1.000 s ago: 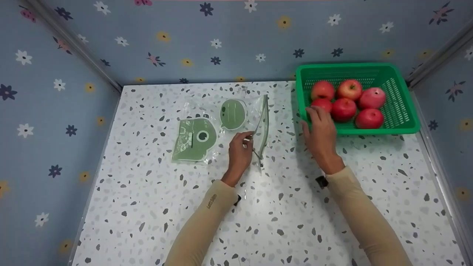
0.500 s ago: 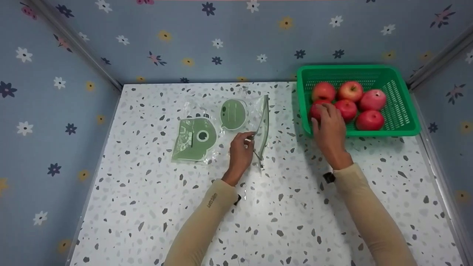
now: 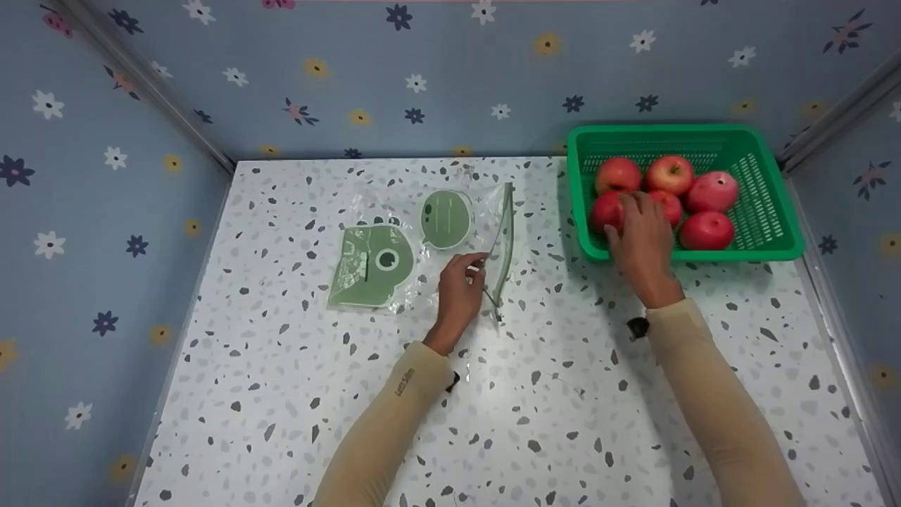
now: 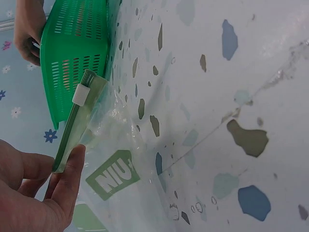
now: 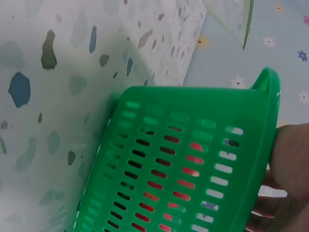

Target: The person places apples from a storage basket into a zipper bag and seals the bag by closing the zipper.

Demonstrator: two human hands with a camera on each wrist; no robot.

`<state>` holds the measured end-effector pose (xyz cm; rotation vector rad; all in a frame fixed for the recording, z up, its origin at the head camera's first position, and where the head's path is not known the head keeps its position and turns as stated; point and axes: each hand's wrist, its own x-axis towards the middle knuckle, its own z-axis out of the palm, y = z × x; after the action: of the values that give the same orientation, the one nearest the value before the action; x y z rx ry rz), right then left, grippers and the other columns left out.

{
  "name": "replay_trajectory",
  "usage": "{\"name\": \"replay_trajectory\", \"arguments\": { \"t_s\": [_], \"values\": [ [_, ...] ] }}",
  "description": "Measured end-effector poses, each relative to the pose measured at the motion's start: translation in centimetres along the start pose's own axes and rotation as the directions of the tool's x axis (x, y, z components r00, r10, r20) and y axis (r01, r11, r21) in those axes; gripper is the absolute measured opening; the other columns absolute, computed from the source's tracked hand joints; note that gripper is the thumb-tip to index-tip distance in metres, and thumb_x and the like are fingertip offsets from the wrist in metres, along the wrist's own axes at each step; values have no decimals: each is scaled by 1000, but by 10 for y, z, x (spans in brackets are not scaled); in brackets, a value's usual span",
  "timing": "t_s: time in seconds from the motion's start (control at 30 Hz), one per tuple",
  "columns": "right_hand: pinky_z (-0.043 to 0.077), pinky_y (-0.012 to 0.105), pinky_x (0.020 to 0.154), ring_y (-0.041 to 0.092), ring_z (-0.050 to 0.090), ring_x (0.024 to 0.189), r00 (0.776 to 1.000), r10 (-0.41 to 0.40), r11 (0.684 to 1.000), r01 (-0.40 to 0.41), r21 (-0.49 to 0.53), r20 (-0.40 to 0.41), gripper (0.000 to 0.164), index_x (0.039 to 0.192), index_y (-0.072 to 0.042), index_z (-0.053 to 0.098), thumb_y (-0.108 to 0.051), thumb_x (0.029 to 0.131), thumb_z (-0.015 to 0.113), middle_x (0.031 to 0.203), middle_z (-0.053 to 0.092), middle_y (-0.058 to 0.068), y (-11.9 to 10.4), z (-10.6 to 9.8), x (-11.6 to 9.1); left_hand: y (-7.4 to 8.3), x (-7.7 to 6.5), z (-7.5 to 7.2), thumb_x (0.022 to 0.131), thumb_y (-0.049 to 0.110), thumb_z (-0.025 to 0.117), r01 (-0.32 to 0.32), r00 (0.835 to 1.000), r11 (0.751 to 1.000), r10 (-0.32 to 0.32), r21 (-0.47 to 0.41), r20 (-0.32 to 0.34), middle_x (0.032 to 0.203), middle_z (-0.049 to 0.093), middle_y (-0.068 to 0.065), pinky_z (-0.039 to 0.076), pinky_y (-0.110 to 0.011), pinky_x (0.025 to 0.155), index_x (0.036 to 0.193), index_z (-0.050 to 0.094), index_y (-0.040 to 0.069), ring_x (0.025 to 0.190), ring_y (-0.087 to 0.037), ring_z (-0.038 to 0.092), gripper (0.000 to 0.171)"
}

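My left hand [image 3: 461, 285] pinches the opening edge of a clear slider zip bag [image 3: 486, 201] with green dinosaur-like print, lying flat on the table. In the left wrist view, thumb and fingers hold the green zip strip [image 4: 72, 125]; a white slider [image 4: 81, 94] sits near its far end. The mouth gapes slightly. My right hand [image 3: 642, 243] reaches over the front rim of a green basket [image 3: 774, 211], fingers over the front apples. One red apple [image 3: 607, 211] lies left of the fingers, another apple [image 3: 667, 205] partly behind them. The basket wall hides the fingertips in the right wrist view.
Several more apples lie in the basket, among them a front-right apple [image 3: 707, 231] and a rear apple [image 3: 669, 174]. The speckled white table [image 3: 535, 422] is bounded by flower-patterned walls [image 3: 450, 77]. The basket stands at the back right.
My right hand has moved rightward, from the basket's left front corner and the left front apple towards the middle front apple. The left hand keeps its hold on the bag, nearly still.
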<state>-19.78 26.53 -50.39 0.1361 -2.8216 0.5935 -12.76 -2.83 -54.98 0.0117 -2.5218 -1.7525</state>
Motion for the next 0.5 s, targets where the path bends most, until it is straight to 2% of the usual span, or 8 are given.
{"name": "replay_trajectory", "arguments": {
  "t_s": [0.3, 0.5],
  "values": [
    [42, 70, 104, 53, 49, 128, 994, 23, 999, -18, -49, 105, 59, 145, 8, 53, -7, 93, 79, 143, 52, 33, 6, -8, 10, 1, 1, 2, 101, -6, 61, 7, 1000, 1000, -7, 15, -6, 110, 68, -18, 59, -31, 74, 125, 72, -3, 94, -29, 71, 27],
    [39, 72, 107, 56, 46, 130, 972, 67, 995, -47, -91, 225, 65, 147, 10, 48, -10, 93, 79, 144, 50, 37, 9, -14, 17, 2, 0, 2, 101, -5, 62, 7, 1000, 999, -7, 38, -7, 110, 69, -17, 58, -36, 80, 125, 72, -2, 96, -30, 71, 27]
  ]
}}
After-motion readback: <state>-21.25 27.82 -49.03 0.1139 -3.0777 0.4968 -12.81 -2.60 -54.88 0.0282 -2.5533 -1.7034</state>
